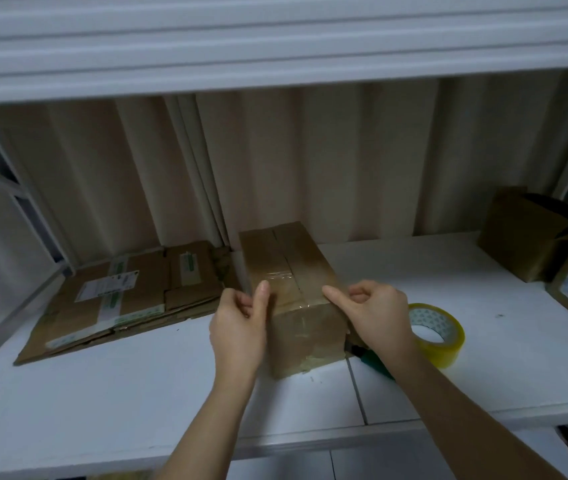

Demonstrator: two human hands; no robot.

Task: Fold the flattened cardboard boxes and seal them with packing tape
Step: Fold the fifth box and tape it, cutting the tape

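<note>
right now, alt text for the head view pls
Both hands, left hand and right hand, press clear tape onto a folded cardboard box on a white shelf; a tape roll sits right, flattened boxes left.

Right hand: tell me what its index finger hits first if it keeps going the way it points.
The right hand points its index finger left, across the top of the box. Going straight on, it would likely meet the left hand's raised thumb first, though depth is hard to judge.
</note>
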